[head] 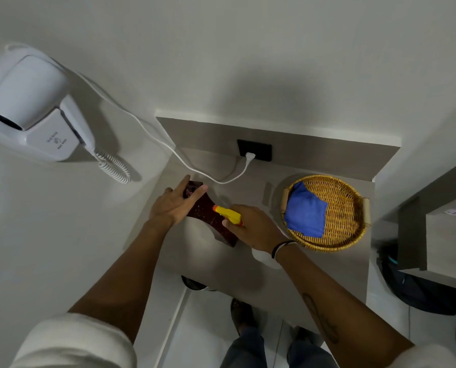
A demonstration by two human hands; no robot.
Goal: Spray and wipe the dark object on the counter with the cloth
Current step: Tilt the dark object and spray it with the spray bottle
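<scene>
A dark maroon speckled object [208, 211] stands tilted on the grey counter [248, 261]. My left hand [175, 204] rests against its upper left side with the fingers spread, steadying it. My right hand [256, 228] grips a spray bottle [228, 214] with a yellow head and orange nozzle; the nozzle points at the dark object from close by, and the bottle's white body shows below my wrist. The blue cloth [305, 211] lies folded in a wicker basket [346, 216] to the right.
A white wall hair dryer [33, 107] hangs at the left, and its cord [152, 134] runs across the counter's back to a black socket [254, 150]. A grey shelf unit [439, 229] stands at the right. My feet and a floor drain show below the counter edge.
</scene>
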